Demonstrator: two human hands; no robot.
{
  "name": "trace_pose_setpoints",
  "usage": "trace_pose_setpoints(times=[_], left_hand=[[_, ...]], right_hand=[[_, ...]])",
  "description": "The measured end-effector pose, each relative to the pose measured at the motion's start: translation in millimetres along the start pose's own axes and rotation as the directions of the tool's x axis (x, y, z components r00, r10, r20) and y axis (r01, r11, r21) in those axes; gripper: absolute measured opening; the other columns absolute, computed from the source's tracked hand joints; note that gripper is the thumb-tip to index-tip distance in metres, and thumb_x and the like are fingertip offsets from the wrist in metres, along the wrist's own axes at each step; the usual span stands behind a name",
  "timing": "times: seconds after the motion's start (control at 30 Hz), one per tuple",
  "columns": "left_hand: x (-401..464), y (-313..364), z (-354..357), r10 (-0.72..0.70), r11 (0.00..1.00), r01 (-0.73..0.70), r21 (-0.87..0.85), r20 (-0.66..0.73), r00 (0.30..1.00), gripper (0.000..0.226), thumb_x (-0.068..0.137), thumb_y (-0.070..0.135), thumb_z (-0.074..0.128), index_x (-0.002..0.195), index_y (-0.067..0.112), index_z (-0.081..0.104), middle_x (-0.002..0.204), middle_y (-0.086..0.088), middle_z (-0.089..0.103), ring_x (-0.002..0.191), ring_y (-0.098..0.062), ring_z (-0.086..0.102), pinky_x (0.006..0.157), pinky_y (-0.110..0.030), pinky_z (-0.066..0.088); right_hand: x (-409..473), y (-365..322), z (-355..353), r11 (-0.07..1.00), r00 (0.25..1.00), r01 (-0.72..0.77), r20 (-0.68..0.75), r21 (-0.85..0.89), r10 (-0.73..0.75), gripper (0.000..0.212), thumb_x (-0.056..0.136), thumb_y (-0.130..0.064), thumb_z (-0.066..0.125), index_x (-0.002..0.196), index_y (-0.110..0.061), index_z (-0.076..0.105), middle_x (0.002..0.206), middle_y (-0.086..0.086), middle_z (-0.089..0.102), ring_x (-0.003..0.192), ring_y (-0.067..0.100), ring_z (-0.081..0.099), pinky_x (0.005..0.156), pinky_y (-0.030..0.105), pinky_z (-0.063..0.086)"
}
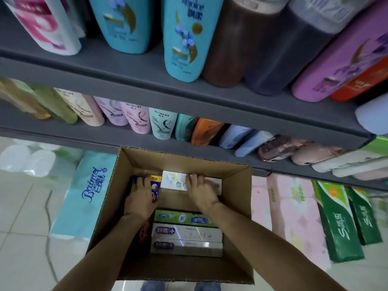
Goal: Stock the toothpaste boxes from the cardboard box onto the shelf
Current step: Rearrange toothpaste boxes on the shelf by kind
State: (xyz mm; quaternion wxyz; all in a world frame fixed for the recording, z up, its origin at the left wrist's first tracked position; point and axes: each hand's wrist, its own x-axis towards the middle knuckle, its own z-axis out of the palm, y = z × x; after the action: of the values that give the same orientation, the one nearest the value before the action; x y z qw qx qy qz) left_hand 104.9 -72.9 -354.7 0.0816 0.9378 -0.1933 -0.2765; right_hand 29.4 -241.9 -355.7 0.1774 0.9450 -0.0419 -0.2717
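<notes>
An open cardboard box [237, 206] stands on the floor below me, in front of the grey shelf [147, 80]. Inside lie several toothpaste boxes: a green one [184, 218], two silvery white ones [189, 232] below it, and a shiny white one [174, 180] at the far end. My right hand [200, 190] rests fingers-down on the shiny white box. My left hand [139, 196] reaches into the left side and closes over a blue and red toothpaste box [155, 187] standing there. How firm either grasp is stays unclear.
Shampoo bottles [182, 38] fill the upper shelf and smaller bottles [161, 122] the one below. A turquoise tissue pack [84, 196] lies left of the carton; pink tissue packs [294, 211] and green packs [336, 223] lie to its right. Tiled floor is at the left.
</notes>
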Motion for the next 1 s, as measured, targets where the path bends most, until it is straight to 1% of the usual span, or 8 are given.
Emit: trace_pose_setpoints(times=[0.13, 0.23, 0.4, 0.53, 0.63, 0.7, 0.83, 1.0], left_hand=[[-5, 3, -2, 0.001, 1.000, -0.002, -0.019, -0.031, 1.000, 0.065, 0.090, 0.038, 0.054, 0.140, 0.007, 0.025, 0.132, -0.014, 0.037, 0.122, -0.030, 0.043, 0.088, -0.037, 0.045], [-11, -1, -4, -0.013, 0.998, 0.011, -0.064, -0.029, 1.000, 0.071, 0.090, 0.040, 0.053, 0.144, 0.007, 0.020, 0.133, -0.016, 0.036, 0.119, -0.030, 0.046, 0.091, -0.036, 0.043], [-16, 0, -6, -0.015, 0.997, 0.014, -0.073, -0.018, 1.000, 0.078, 0.088, 0.041, 0.056, 0.146, 0.009, 0.015, 0.135, -0.013, 0.034, 0.122, -0.027, 0.044, 0.092, -0.033, 0.043], [-17, 0, -4, -0.012, 0.998, 0.012, -0.068, 0.004, 1.000, 0.084, 0.086, 0.041, 0.061, 0.146, 0.010, 0.012, 0.137, -0.012, 0.030, 0.127, -0.026, 0.038, 0.094, -0.033, 0.043], [-16, 1, -7, -0.026, 0.998, 0.029, -0.063, 0.039, 0.999, 0.090, 0.081, 0.039, 0.068, 0.146, 0.011, 0.012, 0.136, -0.012, 0.032, 0.126, -0.027, 0.040, 0.093, -0.035, 0.044], [-15, 2, -8, -0.043, 0.996, 0.046, -0.070, 0.048, 0.998, 0.085, 0.082, 0.036, 0.067, 0.144, 0.010, 0.016, 0.134, -0.013, 0.034, 0.123, -0.029, 0.044, 0.091, -0.035, 0.044], [-16, 6, -10, -0.092, 0.994, 0.095, -0.063, 0.047, 0.995, 0.058, 0.088, 0.031, 0.059, 0.131, 0.003, 0.031, 0.133, -0.018, 0.038, 0.121, -0.032, 0.043, 0.095, -0.035, 0.040], [-33, 9, -37, -0.090, 0.984, 0.088, -0.153, -0.006, 0.996, 0.042, 0.091, 0.028, 0.056, 0.121, 0.004, 0.041, 0.123, -0.016, 0.054, 0.116, -0.030, 0.047, 0.098, -0.035, 0.035]], right_hand=[[-2, 4, -17, 0.998, 1.000, 0.019, 0.025, -0.055, -0.017, 0.042, 0.079, -0.014, 0.039, 0.107, -0.019, 0.070, 0.077, 0.007, 0.066, 0.059, 0.019, 0.061, 0.040, 0.023, 0.037], [-14, 10, -20, 0.989, 0.990, 0.139, 0.032, -0.044, -0.138, 0.052, 0.085, -0.008, 0.048, 0.137, -0.010, 0.043, 0.110, 0.013, 0.060, 0.087, 0.025, 0.065, 0.057, 0.030, 0.050], [-17, 29, -30, 0.893, 0.987, 0.112, 0.055, 0.437, -0.151, 0.067, 0.087, -0.004, 0.054, 0.144, -0.019, 0.023, 0.123, 0.016, 0.059, 0.105, 0.035, 0.059, 0.079, 0.038, 0.045], [-28, 28, -23, 0.834, 0.983, 0.006, 0.150, 0.552, -0.106, 0.074, 0.088, -0.003, 0.048, 0.147, -0.026, 0.011, 0.138, 0.015, 0.046, 0.115, 0.038, 0.051, 0.090, 0.042, 0.045], [-27, 13, -26, 0.817, 0.986, 0.029, 0.117, 0.576, -0.118, 0.065, 0.093, -0.029, 0.046, 0.147, -0.028, 0.012, 0.145, 0.012, 0.037, 0.123, 0.036, 0.042, 0.097, 0.044, 0.040], [-24, 5, -30, 0.868, 0.982, 0.035, 0.144, 0.496, -0.122, 0.075, 0.089, -0.039, 0.056, 0.147, -0.024, 0.012, 0.140, 0.014, 0.042, 0.121, 0.036, 0.046, 0.094, 0.045, 0.039], [-22, 5, -46, 0.903, 0.993, 0.034, 0.090, 0.428, -0.080, 0.054, 0.088, -0.008, 0.054, 0.134, -0.011, 0.027, 0.117, 0.014, 0.064, 0.100, 0.033, 0.063, 0.074, 0.036, 0.043], [-69, 29, -80, 0.794, 1.000, 0.016, -0.004, 0.608, -0.017, 0.039, 0.091, -0.034, 0.052, 0.121, -0.014, 0.036, 0.122, 0.010, 0.063, 0.093, 0.028, 0.066, 0.065, 0.031, 0.042]])
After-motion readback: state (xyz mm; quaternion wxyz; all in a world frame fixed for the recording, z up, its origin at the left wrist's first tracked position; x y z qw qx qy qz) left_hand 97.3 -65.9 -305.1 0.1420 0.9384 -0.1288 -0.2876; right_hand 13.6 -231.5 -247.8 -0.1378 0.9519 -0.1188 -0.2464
